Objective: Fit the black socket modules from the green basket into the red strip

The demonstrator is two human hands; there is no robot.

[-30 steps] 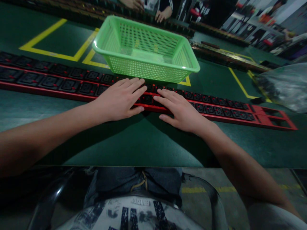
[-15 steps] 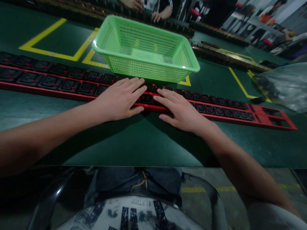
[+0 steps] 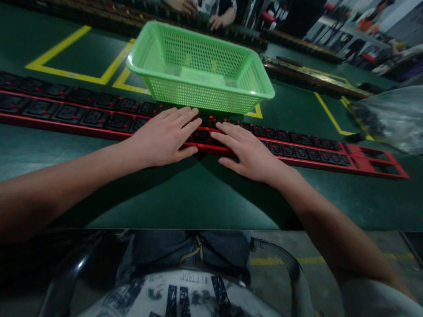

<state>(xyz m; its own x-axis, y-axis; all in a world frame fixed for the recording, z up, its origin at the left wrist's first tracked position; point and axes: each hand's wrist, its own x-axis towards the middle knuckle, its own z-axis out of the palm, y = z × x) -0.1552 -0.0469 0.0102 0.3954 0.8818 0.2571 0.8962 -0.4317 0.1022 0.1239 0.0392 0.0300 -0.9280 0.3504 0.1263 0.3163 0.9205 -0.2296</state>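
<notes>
Two long red strips (image 3: 373, 165) lie side by side across the green table, fitted with rows of black power sockets (image 3: 120, 122). My left hand (image 3: 165, 137) rests flat on them near the middle, fingers stretched out and pointing right. Just to its right, my right hand (image 3: 249, 152) lies on the same strips with its fingers extended to the left. A short gap between the fingertips shows a few sockets. Neither hand is wrapped around anything. The hands cover part of both socket rows.
A green plastic basket (image 3: 211, 94) stands right behind the strips. The green table (image 3: 205, 198) bears yellow tape marks (image 3: 69, 75). A clear plastic bag (image 3: 393, 119) sits at the right. Across the table is another person's hand (image 3: 222, 20), near more long strips.
</notes>
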